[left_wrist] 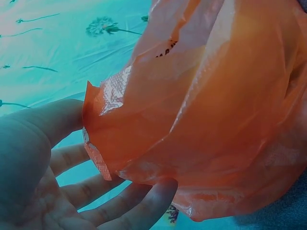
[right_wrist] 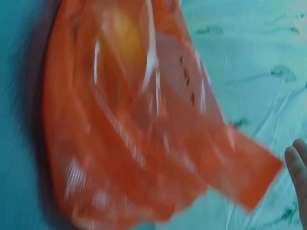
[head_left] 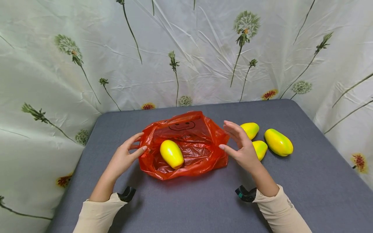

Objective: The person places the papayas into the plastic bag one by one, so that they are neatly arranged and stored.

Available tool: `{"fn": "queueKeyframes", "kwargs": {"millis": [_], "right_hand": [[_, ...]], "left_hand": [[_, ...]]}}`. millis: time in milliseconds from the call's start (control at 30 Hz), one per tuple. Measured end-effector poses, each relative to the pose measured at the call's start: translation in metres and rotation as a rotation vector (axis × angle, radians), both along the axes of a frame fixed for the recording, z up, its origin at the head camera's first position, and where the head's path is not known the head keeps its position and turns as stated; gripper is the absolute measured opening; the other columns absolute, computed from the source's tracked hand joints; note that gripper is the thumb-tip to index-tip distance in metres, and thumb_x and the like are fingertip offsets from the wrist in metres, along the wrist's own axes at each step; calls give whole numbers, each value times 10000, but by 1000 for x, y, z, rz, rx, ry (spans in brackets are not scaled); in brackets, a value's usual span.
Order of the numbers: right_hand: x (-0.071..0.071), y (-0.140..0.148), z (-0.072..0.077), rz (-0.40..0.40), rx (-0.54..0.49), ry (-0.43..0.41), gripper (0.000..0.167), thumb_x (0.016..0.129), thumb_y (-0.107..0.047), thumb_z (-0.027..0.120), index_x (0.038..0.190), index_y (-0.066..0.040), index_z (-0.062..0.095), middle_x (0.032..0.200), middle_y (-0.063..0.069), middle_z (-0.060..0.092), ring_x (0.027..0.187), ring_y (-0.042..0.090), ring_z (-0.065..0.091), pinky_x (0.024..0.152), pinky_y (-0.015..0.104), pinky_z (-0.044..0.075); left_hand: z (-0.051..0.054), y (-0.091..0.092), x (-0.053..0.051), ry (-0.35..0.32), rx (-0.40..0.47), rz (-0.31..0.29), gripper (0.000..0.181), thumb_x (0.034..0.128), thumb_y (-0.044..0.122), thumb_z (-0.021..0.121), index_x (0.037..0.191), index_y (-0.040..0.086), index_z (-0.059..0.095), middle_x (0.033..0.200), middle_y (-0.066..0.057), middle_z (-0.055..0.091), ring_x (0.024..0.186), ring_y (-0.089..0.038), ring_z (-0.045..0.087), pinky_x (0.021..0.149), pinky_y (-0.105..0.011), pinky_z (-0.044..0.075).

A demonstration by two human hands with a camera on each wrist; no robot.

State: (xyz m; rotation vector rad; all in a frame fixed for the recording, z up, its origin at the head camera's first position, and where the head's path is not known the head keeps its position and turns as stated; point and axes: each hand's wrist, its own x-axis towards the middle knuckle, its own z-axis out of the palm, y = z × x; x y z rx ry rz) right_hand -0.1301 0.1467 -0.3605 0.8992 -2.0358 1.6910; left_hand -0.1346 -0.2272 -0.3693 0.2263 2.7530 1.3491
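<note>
A red plastic bag (head_left: 201, 161) with a smiling face drawn on it lies with its mouth spread wide on the table. Inside, toward its left, rests one yellow mango-like fruit (head_left: 172, 154). My left hand (head_left: 123, 158) touches the left edge of the bag (left_wrist: 206, 120), thumb and spread fingers around the handle part. My right hand (head_left: 243, 149) is by the bag's right edge, fingers extended and thumb apart; in the right wrist view only its fingertips (right_wrist: 298, 160) show, beside the bag's loose flap (right_wrist: 244, 167).
Right of the bag, partly behind my right hand, are two yellow-green fruits (head_left: 251, 130) (head_left: 260, 149), with a third fruit (head_left: 278, 142) farther right. A grey table (head_left: 186, 207) lies beneath, and a flower-patterned curtain (head_left: 204, 58) hangs behind and at both sides.
</note>
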Motion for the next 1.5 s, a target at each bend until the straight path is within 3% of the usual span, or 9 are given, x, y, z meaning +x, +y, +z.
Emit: {"fn": "queueKeyframes", "kwargs": {"millis": [300, 433, 600, 733, 933, 1100, 1200, 1333, 1500], "right_hand": [[9, 39, -7, -201, 75, -67, 672, 663, 265, 618, 1262, 139, 340, 1284, 16, 416, 1175, 130, 410, 957, 237, 335], [5, 64, -30, -299, 153, -123, 707, 665, 215, 660, 1291, 84, 359, 1267, 81, 424, 1153, 81, 411, 942, 176, 323], [1, 90, -54, -385, 274, -214, 709, 718, 70, 706, 1331, 5, 356, 1261, 220, 415, 1148, 263, 418, 952, 224, 318], [1, 102, -64, -396, 337, -237, 695, 747, -16, 714, 1336, 3, 345, 1283, 225, 401, 1117, 368, 399, 954, 243, 280], [1, 113, -72, -368, 399, -267, 675, 751, -83, 728, 1315, 15, 371, 1274, 198, 429, 1120, 207, 397, 909, 117, 231], [3, 120, -68, -275, 505, -301, 677, 727, -153, 756, 1292, 10, 420, 1306, 219, 395, 1212, 356, 310, 1011, 411, 216], [5, 123, -64, -214, 559, -297, 705, 700, -165, 776, 1284, 23, 429, 1334, 244, 351, 1233, 454, 233, 945, 612, 174], [6, 125, -62, -193, 614, -271, 732, 680, -178, 789, 1284, 24, 428, 1313, 254, 363, 1204, 459, 263, 911, 625, 199], [6, 124, -63, -248, 634, -208, 720, 651, -187, 807, 1250, 23, 465, 1253, 243, 433, 1146, 429, 344, 891, 595, 244]], "left_hand": [[2, 0, 1, -10, 9, -5, 624, 842, 426, 588, 1373, 189, 360, 1301, -142, 423, 1084, -348, 470, 742, -445, 488], [1, 0, 0, -10, 12, -7, 623, 844, 423, 587, 1373, 187, 359, 1302, -140, 423, 1084, -346, 469, 746, -446, 486], [0, -1, -1, -4, 3, -2, 618, 844, 428, 584, 1368, 187, 365, 1292, -135, 429, 1077, -340, 474, 742, -443, 488], [-2, -1, -2, 6, 1, -2, 610, 843, 427, 585, 1362, 184, 375, 1281, -139, 439, 1065, -341, 479, 736, -440, 490], [-2, 0, -1, 7, 3, -2, 609, 839, 434, 588, 1360, 199, 378, 1279, -126, 443, 1064, -334, 479, 734, -436, 492], [-1, 0, -1, 7, -3, -4, 615, 836, 446, 585, 1361, 203, 376, 1277, -126, 444, 1064, -337, 478, 739, -441, 490], [-2, 0, -1, 12, -4, -8, 609, 843, 434, 582, 1361, 189, 377, 1274, -137, 446, 1061, -345, 479, 739, -441, 490], [-3, -1, -1, 14, 0, -11, 599, 849, 415, 583, 1361, 181, 378, 1273, -142, 446, 1062, -346, 480, 740, -441, 489], [-3, -1, -1, 8, 6, -7, 603, 842, 425, 588, 1360, 200, 379, 1274, -130, 445, 1063, -339, 479, 740, -441, 489]]}}
